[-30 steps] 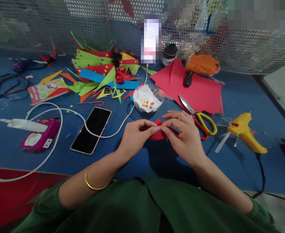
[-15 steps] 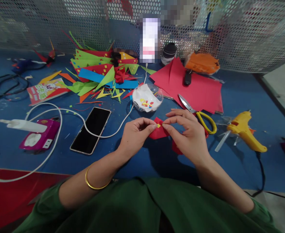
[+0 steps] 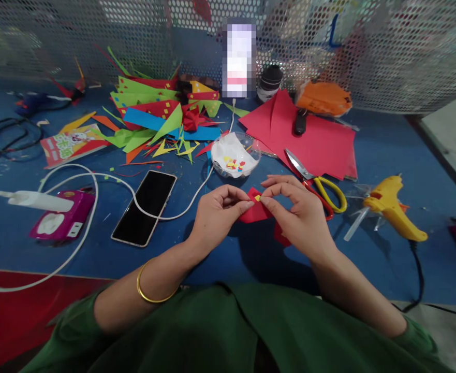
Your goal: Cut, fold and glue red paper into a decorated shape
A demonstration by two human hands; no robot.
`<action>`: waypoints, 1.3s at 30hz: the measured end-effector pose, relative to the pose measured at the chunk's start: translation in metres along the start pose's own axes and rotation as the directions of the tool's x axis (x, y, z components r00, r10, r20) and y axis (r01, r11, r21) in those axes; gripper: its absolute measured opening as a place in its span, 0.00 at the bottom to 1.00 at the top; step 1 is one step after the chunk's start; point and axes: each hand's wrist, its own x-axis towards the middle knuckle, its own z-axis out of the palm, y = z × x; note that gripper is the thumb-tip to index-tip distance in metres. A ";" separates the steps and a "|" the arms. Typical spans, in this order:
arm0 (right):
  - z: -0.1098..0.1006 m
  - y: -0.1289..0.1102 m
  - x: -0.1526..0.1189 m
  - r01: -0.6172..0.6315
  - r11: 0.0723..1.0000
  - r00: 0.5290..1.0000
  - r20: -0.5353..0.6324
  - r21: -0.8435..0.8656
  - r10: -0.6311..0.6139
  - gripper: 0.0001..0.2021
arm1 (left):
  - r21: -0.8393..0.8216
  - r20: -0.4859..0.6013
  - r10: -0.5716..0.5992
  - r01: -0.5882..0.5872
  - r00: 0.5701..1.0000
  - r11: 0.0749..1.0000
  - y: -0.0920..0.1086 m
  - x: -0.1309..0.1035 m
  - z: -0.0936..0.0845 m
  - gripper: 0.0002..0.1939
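Observation:
Between my two hands is a piece of red folded paper (image 3: 256,212), held just above the blue table. A small yellow paper square (image 3: 258,198) shows on its upper part, right at my right fingertips. My left hand (image 3: 222,210) pinches the paper's left side between thumb and forefinger. On the other side my right hand (image 3: 299,215) is closed in a pinch at the paper, partly covering it; more red paper comes out below its fingers. Beyond the hands stands a clear plastic bowl (image 3: 254,167) lined with white paper, holding small coloured paper bits.
Scissors (image 3: 315,181) and a yellow glue gun (image 3: 391,204) lie to the right. Red paper sheets (image 3: 324,147) are at the back. A black-screened phone (image 3: 146,207), a white cable (image 3: 189,211) and a purple power socket (image 3: 62,212) are left, with cut coloured paper (image 3: 146,116) behind.
The yellow square now sits slightly higher and farther right, against my right fingertips. Both hands have hardly moved, and the view has tilted slightly.

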 end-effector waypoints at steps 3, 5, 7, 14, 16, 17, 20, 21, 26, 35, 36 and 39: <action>0.002 0.000 0.000 -0.001 1.000 1.000 0.008 0.010 0.001 0.04 | -0.051 -0.008 -0.038 0.037 0.999 0.998 -0.002 0.001 0.000 0.15; 0.004 0.000 0.000 -0.003 1.000 1.000 0.010 0.011 0.003 0.04 | -0.069 0.018 -0.042 0.043 0.999 0.997 -0.002 0.001 0.000 0.19; 0.006 0.000 0.000 -0.006 1.000 1.000 0.005 0.005 0.006 0.04 | -0.071 0.029 -0.037 0.039 0.999 0.997 -0.002 0.000 0.000 0.18; 0.011 -0.001 -0.002 0.012 0.999 0.999 -0.040 -0.036 -0.013 0.04 | -0.098 -0.007 -0.089 0.088 0.996 0.991 -0.002 0.000 0.001 0.10; 0.013 0.000 -0.003 0.009 0.999 0.999 -0.049 -0.052 -0.012 0.04 | -0.110 -0.003 -0.094 0.094 0.996 0.990 -0.003 0.000 0.001 0.09; 0.013 0.000 -0.003 0.007 0.998 0.999 -0.053 -0.057 -0.010 0.04 | -0.115 0.000 -0.095 0.094 0.996 0.989 -0.003 0.000 0.001 0.09; 0.015 0.000 -0.003 0.005 0.998 0.998 -0.066 -0.056 -0.009 0.05 | -0.127 0.004 -0.091 0.091 0.996 0.988 -0.003 0.000 0.001 0.09; 0.015 0.000 -0.003 0.007 0.999 0.997 -0.073 -0.053 -0.011 0.05 | -0.128 0.005 -0.089 0.089 0.996 0.988 -0.003 0.000 0.001 0.09; 0.016 -0.001 -0.003 0.010 0.999 0.996 -0.089 -0.045 -0.014 0.05 | -0.119 0.000 -0.076 0.076 0.997 0.990 -0.004 0.000 0.000 0.09; 0.018 -0.002 -0.003 0.004 0.999 0.993 -0.120 -0.050 -0.010 0.06 | -0.090 0.002 -0.067 0.067 0.998 0.994 -0.004 0.000 0.000 0.08; 0.018 -0.002 -0.003 0.002 0.999 0.993 -0.121 -0.051 -0.008 0.06 | -0.089 0.002 -0.064 0.064 0.998 0.994 -0.004 0.000 0.001 0.08; 0.020 -0.003 -0.004 0.004 0.999 0.993 -0.116 -0.049 -0.009 0.06 | -0.085 -0.005 -0.054 0.054 0.999 0.995 -0.004 0.001 0.001 0.07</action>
